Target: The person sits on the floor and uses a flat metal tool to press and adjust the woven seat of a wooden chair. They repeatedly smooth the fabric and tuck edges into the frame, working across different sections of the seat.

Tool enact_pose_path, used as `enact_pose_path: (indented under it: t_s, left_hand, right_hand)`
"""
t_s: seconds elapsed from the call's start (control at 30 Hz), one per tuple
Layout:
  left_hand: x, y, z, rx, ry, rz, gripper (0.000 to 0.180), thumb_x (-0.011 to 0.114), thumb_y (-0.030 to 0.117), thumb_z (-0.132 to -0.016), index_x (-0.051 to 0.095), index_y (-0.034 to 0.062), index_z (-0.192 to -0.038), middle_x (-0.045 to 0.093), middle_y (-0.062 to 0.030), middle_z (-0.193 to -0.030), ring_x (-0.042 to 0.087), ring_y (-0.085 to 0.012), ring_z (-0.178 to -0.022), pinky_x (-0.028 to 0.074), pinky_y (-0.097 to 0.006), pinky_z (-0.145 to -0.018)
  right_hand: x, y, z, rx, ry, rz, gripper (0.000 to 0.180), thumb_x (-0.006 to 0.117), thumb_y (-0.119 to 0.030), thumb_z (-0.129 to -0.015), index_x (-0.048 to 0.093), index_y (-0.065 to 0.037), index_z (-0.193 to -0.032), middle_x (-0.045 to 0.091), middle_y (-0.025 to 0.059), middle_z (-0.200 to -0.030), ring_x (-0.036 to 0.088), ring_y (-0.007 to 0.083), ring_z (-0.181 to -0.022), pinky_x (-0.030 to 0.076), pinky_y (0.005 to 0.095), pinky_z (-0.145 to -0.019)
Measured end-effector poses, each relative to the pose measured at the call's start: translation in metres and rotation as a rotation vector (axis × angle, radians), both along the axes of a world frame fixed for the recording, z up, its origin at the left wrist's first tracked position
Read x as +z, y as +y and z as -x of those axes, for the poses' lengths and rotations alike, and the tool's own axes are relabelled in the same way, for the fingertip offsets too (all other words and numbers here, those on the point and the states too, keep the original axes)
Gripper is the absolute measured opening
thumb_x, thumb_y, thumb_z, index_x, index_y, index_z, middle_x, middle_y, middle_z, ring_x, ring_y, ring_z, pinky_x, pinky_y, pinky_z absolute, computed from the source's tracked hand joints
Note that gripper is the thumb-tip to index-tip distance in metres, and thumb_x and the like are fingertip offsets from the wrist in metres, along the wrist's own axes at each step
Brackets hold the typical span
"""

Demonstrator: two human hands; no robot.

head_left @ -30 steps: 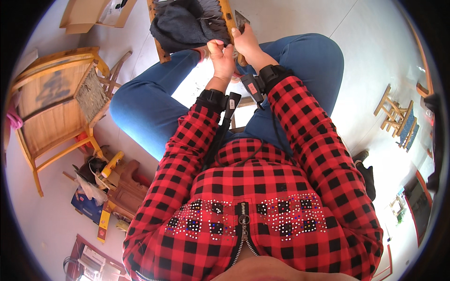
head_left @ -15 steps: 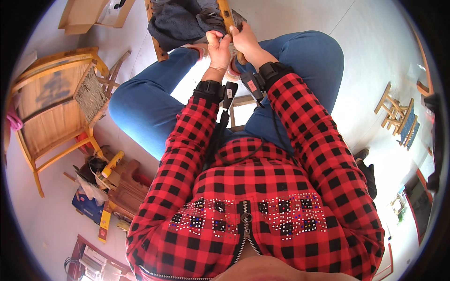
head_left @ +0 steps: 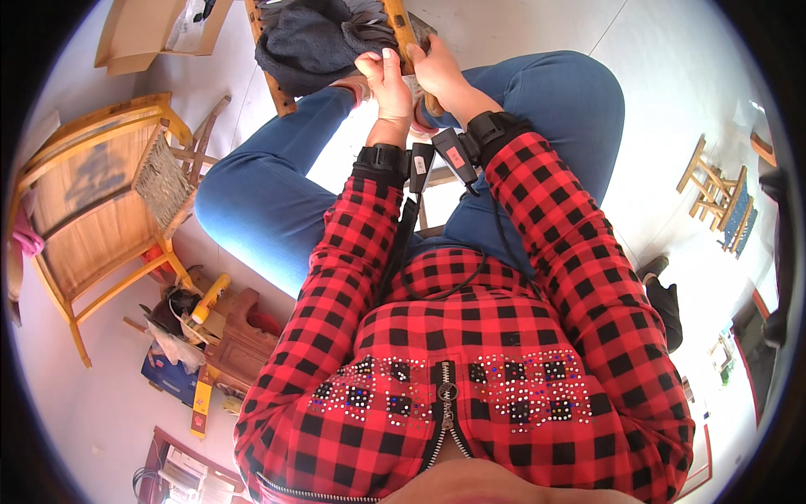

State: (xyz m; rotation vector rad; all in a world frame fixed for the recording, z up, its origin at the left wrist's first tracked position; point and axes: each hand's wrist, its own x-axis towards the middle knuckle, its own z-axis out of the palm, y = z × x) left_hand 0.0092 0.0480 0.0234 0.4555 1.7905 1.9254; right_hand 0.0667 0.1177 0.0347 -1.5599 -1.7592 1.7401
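Note:
At the top of the head view, a small wooden frame (head_left: pixel 400 23) stands between my feet, with dark strips woven across it. A bunched dark grey cloth (head_left: pixel 302 44) lies over the strips. My right hand (head_left: pixel 442 74) is closed round the right rail, thumb on the wood and fingers mostly hidden at its outer side. Just inside that rail, next to the cloth, my left hand (head_left: pixel 389 91) is closed with thumb raised and fingers curled. Whatever its fingers pinch is too small or hidden to name.
On the left stands a wooden chair (head_left: pixel 92 181) with a woven seat, below an open cardboard box (head_left: pixel 138 38). Lower left sit a brown wooden piece (head_left: pixel 243 336) and a blue box (head_left: pixel 168 370). A small stool (head_left: pixel 722 202) stands at right. Black straps (head_left: pixel 382 158) circle my wrists.
The wooden frame and cloth sit slightly further left and up in the picture. My left thumb and finger have lifted and spread a little from the strips. My right hand stays on the rail.

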Motion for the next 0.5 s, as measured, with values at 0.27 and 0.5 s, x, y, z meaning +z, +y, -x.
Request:
enact_pose_path:
  t_s: [0.27, 0.5]
  left_hand:
    - [-0.014, -0.001, 0.004, -0.058, 0.097, -0.014, 0.027, 0.057, 0.010, -0.089, 0.032, 0.0077, -0.098, 0.041, -0.0053, -0.089, 0.041, -0.0132, -0.079, 0.040, -0.027, -0.073]
    - [-0.018, -0.027, -0.010, -0.133, 0.550, 0.202, 0.029, 0.062, 0.002, -0.080, 0.039, 0.0026, -0.097, 0.048, -0.0135, -0.088, 0.052, -0.0267, -0.081, 0.044, -0.035, -0.076]
  right_hand:
    - [0.003, 0.000, 0.000, -0.029, -0.040, -0.003, 0.055, 0.052, -0.035, -0.091, 0.040, 0.003, -0.130, 0.055, 0.0272, -0.121, 0.053, 0.0389, -0.113, 0.041, 0.0397, -0.095]
    - [0.007, 0.001, 0.004, -0.053, -0.081, -0.009, 0.054, 0.052, -0.033, -0.091, 0.040, 0.003, -0.130, 0.055, 0.0273, -0.120, 0.052, 0.0391, -0.114, 0.041, 0.0410, -0.095]
